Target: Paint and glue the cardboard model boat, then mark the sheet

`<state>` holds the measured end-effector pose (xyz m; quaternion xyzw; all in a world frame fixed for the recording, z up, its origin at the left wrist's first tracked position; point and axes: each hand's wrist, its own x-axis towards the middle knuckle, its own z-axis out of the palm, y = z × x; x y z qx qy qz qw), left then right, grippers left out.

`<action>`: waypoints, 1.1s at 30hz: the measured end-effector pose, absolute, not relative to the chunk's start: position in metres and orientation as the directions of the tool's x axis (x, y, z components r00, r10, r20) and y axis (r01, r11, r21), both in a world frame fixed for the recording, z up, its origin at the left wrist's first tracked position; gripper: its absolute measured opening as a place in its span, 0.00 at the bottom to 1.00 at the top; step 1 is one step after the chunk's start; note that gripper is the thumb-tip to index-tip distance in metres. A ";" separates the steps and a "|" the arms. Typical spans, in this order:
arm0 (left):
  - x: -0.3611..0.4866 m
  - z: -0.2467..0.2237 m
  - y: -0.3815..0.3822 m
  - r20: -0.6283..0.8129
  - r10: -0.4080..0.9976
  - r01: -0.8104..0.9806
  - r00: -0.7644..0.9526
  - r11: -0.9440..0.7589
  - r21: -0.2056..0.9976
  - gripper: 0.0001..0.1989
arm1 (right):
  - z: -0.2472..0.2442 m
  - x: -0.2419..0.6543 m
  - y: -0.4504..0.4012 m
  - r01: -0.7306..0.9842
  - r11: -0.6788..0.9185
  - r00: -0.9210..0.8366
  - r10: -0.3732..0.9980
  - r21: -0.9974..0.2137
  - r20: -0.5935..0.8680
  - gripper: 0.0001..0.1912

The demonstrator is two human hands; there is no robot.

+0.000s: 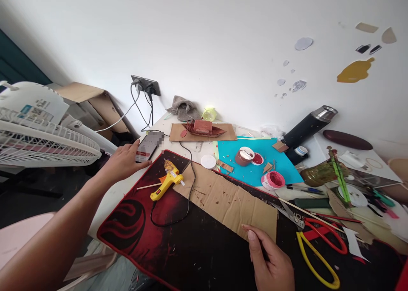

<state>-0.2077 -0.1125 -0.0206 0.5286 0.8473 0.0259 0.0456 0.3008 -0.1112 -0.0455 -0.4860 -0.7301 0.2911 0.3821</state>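
Note:
My left hand [126, 161] reaches out at the left edge of the table, fingers spread, touching a phone [148, 146] that lies on the white tabletop. Over the near edge of a cardboard strip [223, 197] is my right hand [270, 259], with thumb and forefinger pinched together. Anything between those fingertips is too small to make out. A yellow glue gun [167, 183] lies on the black and red mat [191, 248], its cord curling beside the cardboard. Further back, a reddish-brown model boat [204, 129] sits on a cardboard piece [177, 133].
On a blue sheet [228, 144] stand a brown paint jar [244, 157] and a pink jar [273, 180]. Scissors [318, 240] with red and yellow handles lie to the right, near a black flask [306, 129]. At the left stands a white fan [47, 134].

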 end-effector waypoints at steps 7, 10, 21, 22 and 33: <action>-0.181 0.018 -0.124 0.006 0.919 0.908 -0.395 0.389 0.156 0.43 | -0.039 0.295 -0.113 0.485 0.385 -0.227 0.923 -0.785 0.312 0.18; -0.155 0.030 -0.133 -0.048 0.954 0.919 -0.295 0.297 0.260 0.35 | -0.031 0.289 -0.112 0.466 0.390 -0.202 0.921 -0.794 0.334 0.20; -0.097 0.036 -0.146 -0.286 0.923 0.947 -0.256 0.300 0.119 0.25 | -0.026 0.283 -0.111 0.441 0.393 -0.177 0.919 -0.807 0.351 0.22; -0.095 0.035 -0.146 -0.297 0.921 0.948 -0.253 0.296 0.112 0.25 | -0.026 0.283 -0.111 0.439 0.392 -0.179 0.920 -0.809 0.349 0.22; -0.095 0.015 -0.147 -0.238 0.941 0.952 -0.241 0.276 0.129 0.24 | -0.027 0.284 -0.113 0.442 0.352 -0.180 0.936 -0.825 0.302 0.23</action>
